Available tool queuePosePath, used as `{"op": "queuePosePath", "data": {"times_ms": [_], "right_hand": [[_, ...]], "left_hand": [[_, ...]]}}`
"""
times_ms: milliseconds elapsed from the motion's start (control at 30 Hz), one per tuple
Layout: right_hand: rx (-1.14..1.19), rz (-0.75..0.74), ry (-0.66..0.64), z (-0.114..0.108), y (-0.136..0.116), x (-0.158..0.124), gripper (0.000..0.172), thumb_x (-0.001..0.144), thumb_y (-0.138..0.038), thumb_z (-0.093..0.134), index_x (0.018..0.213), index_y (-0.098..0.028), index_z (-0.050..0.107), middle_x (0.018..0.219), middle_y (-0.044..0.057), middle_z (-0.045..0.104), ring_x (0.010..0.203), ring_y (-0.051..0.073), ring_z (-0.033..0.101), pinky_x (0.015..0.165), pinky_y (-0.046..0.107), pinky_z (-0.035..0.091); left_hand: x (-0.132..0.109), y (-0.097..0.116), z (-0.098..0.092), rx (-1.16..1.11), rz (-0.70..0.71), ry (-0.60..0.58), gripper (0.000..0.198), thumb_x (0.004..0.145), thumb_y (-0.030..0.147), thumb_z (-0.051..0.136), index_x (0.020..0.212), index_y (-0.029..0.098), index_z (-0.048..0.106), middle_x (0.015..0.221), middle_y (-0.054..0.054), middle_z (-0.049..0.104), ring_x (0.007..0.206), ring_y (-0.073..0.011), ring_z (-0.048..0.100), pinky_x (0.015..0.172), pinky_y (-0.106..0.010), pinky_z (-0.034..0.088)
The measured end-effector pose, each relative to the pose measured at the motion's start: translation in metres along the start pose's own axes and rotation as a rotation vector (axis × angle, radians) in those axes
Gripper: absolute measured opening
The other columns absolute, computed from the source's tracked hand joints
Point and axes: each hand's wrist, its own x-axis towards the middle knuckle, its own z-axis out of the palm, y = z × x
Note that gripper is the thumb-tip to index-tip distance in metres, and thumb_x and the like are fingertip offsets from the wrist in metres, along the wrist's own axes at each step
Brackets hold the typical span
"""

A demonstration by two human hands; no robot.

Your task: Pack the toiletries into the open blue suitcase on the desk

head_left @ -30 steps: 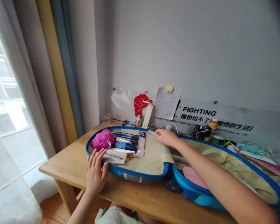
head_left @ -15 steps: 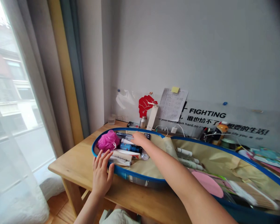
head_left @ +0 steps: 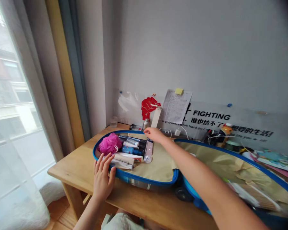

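Note:
An open blue suitcase (head_left: 144, 181) with beige lining lies on a wooden desk (head_left: 72, 166). Its left half holds a pink bath puff (head_left: 108, 144), several tubes and bottles (head_left: 128, 150) and a long pale tube (head_left: 148, 150). My left hand (head_left: 102, 177) rests flat, fingers apart, on the suitcase's front left rim. My right hand (head_left: 154, 134) reaches across to the far rim of that half, just above the long tube; it seems to hold nothing.
At the wall stand a small silver bottle (head_left: 145, 124), a white stick-shaped thing (head_left: 156, 117), a red fist cut-out (head_left: 148, 107), a pinned paper (head_left: 175, 106) and a FIGHTING banner. Clutter fills the desk's right side. Curtains and a window are at the left.
My right hand carried a small tube leftward, reached in among the toiletries, and has now drawn back to the far rim without it. The left hand stayed put.

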Motion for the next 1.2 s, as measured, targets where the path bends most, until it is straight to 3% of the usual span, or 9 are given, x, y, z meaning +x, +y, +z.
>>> {"op": "queuePosePath", "data": {"times_ms": [100, 200, 300, 433, 600, 867, 967, 1100, 1200], "right_hand": [[-0.004, 0.085, 0.028, -0.030, 0.055, -0.025, 0.030, 0.100, -0.029, 0.042, 0.122, -0.018, 0.060, 0.097, 0.003, 0.071, 0.080, 0.011, 0.066, 0.076, 0.027, 0.054], [-0.062, 0.194, 0.015, -0.045, 0.112, -0.057, 0.030, 0.099, -0.024, 0.040, 0.115, -0.019, 0.064, 0.083, 0.002, 0.071, 0.071, 0.009, 0.063, 0.074, 0.024, 0.051], [-0.146, 0.288, -0.057, -0.039, 0.156, -0.086, 0.024, 0.096, -0.035, 0.053, 0.105, -0.017, 0.066, 0.090, 0.002, 0.069, 0.079, 0.012, 0.064, 0.079, 0.032, 0.053], [-0.212, 0.331, -0.149, -0.015, 0.189, -0.107, 0.029, 0.093, -0.040, 0.059, 0.109, -0.016, 0.064, 0.111, 0.006, 0.066, 0.099, 0.017, 0.064, 0.090, 0.039, 0.053], [-0.246, 0.309, -0.242, 0.003, 0.200, -0.109, 0.029, 0.092, -0.037, 0.061, 0.114, -0.017, 0.063, 0.119, 0.007, 0.064, 0.106, 0.019, 0.062, 0.094, 0.042, 0.052], [-0.323, 0.308, -0.267, 0.005, 0.193, -0.108, 0.029, 0.092, -0.038, 0.060, 0.112, -0.017, 0.063, 0.119, 0.007, 0.064, 0.107, 0.019, 0.062, 0.094, 0.042, 0.052], [-0.317, 0.317, -0.224, 0.002, 0.189, -0.111, 0.026, 0.091, -0.038, 0.061, 0.104, -0.016, 0.065, 0.109, 0.005, 0.067, 0.098, 0.016, 0.063, 0.089, 0.039, 0.052], [-0.287, 0.358, -0.099, -0.017, 0.183, -0.113, 0.013, 0.082, -0.024, 0.065, 0.093, -0.018, 0.068, 0.093, 0.007, 0.072, 0.082, 0.017, 0.066, 0.072, 0.028, 0.048], [-0.253, 0.353, 0.021, -0.034, 0.165, -0.110, 0.023, 0.083, -0.023, 0.058, 0.103, -0.019, 0.069, 0.103, 0.010, 0.074, 0.089, 0.021, 0.069, 0.069, 0.026, 0.045]], "left_hand": [[-0.001, -0.001, 0.002, -0.006, 0.000, 0.008, 0.038, 0.098, 0.033, 0.040, 0.132, 0.023, 0.055, 0.135, -0.010, 0.060, 0.142, -0.0274, 0.036, 0.119, -0.051, 0.021], [-0.002, -0.003, 0.003, -0.006, 0.000, 0.013, 0.039, 0.098, 0.033, 0.040, 0.133, 0.023, 0.054, 0.135, -0.010, 0.060, 0.142, -0.0275, 0.036, 0.120, -0.052, 0.020], [-0.001, -0.003, 0.003, -0.005, 0.005, 0.020, 0.039, 0.098, 0.034, 0.040, 0.133, 0.023, 0.054, 0.135, -0.010, 0.060, 0.141, -0.0279, 0.037, 0.119, -0.052, 0.020], [-0.001, -0.003, 0.003, 0.000, 0.009, 0.019, 0.039, 0.098, 0.034, 0.039, 0.132, 0.023, 0.055, 0.134, -0.010, 0.060, 0.142, -0.0284, 0.037, 0.119, -0.052, 0.021], [-0.001, -0.005, 0.003, 0.001, 0.026, 0.019, 0.038, 0.099, 0.034, 0.039, 0.132, 0.022, 0.055, 0.134, -0.011, 0.059, 0.142, -0.0280, 0.036, 0.119, -0.051, 0.021], [-0.001, -0.004, 0.003, 0.003, 0.020, 0.019, 0.038, 0.099, 0.033, 0.039, 0.132, 0.023, 0.055, 0.133, -0.011, 0.060, 0.141, -0.0278, 0.037, 0.119, -0.052, 0.021], [0.000, -0.002, 0.002, -0.004, 0.020, 0.029, 0.038, 0.098, 0.033, 0.040, 0.132, 0.023, 0.055, 0.133, -0.010, 0.060, 0.141, -0.0276, 0.037, 0.119, -0.051, 0.022], [0.001, -0.001, 0.001, -0.002, 0.018, 0.024, 0.039, 0.098, 0.032, 0.040, 0.132, 0.023, 0.055, 0.133, -0.011, 0.060, 0.141, -0.0278, 0.036, 0.119, -0.051, 0.021], [0.001, 0.000, 0.001, 0.001, 0.016, 0.020, 0.039, 0.098, 0.032, 0.040, 0.132, 0.022, 0.055, 0.134, -0.011, 0.060, 0.141, -0.0278, 0.037, 0.119, -0.051, 0.022]]}}
